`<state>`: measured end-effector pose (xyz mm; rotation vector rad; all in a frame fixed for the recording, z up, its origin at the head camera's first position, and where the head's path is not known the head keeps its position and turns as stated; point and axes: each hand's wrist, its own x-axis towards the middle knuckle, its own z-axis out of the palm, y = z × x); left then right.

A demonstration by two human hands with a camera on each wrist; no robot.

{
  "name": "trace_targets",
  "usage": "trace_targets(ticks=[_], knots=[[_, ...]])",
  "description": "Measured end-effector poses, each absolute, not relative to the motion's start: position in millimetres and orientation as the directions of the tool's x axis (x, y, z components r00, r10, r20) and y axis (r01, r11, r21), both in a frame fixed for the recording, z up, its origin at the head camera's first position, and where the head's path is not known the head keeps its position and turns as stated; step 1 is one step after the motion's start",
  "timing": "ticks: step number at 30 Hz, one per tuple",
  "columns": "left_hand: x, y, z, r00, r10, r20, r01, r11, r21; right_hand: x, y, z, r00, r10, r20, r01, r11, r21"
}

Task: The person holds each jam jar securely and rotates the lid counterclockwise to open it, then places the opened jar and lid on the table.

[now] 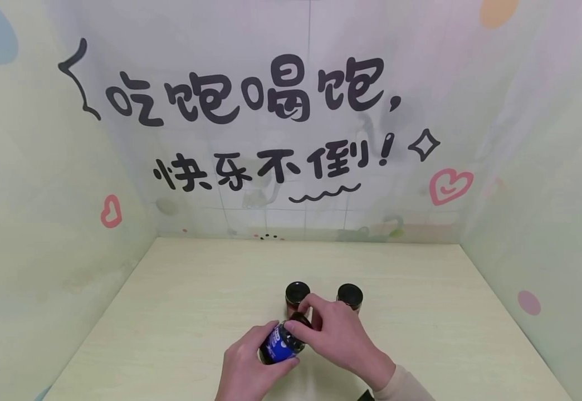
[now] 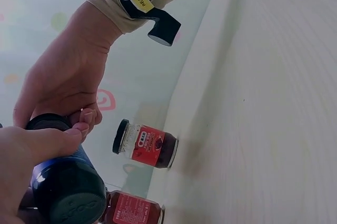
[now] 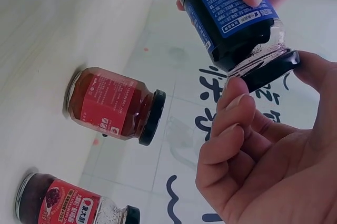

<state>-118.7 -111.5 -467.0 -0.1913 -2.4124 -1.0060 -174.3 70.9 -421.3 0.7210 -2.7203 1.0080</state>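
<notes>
A dark glass jar with a blue label (image 1: 277, 346) is held tilted above the table. My left hand (image 1: 250, 359) grips its body, thumb across the label. With thumb and fingertips my right hand (image 1: 338, 335) pinches the rim of its black lid (image 3: 274, 70), which is on the jar's mouth. Dark contents fill most of the jar, with smeared clear glass near the neck. Two more jars stand upright behind: a red-labelled strawberry jam jar (image 3: 109, 103) and a jar of dark contents with a red label (image 2: 146, 143). Both have black lids.
The pale wooden table (image 1: 195, 289) is bounded by printed fabric walls (image 1: 280, 33) at the back and sides. The two standing jars are just beyond my right hand. A black wrist mount (image 2: 158, 16) sits on the right sleeve.
</notes>
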Motion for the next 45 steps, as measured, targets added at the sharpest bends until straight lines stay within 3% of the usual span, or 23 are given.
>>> trace_targets(ticks=[16, 30, 45], knots=[[-120.1, -112.0, -464.4, -0.839, -0.038, 0.543, 0.351, 0.724, 0.594, -173.8, 71.7, -420.9, -0.864, -0.405, 0.299, -0.501, 0.631, -0.592], [-118.8, -114.0, -463.8, -0.905, -0.041, 0.424, 0.256, 0.744, 0.618, -171.2, 70.0, -414.6, -0.849, -0.446, 0.284, -0.519, 0.602, -0.607], [-118.5, -114.2, -466.2, -0.887, -0.026, 0.462, 0.293, 0.742, 0.603, -171.7, 72.5, -414.9, -0.835, -0.476, 0.277, -0.520, 0.518, -0.679]])
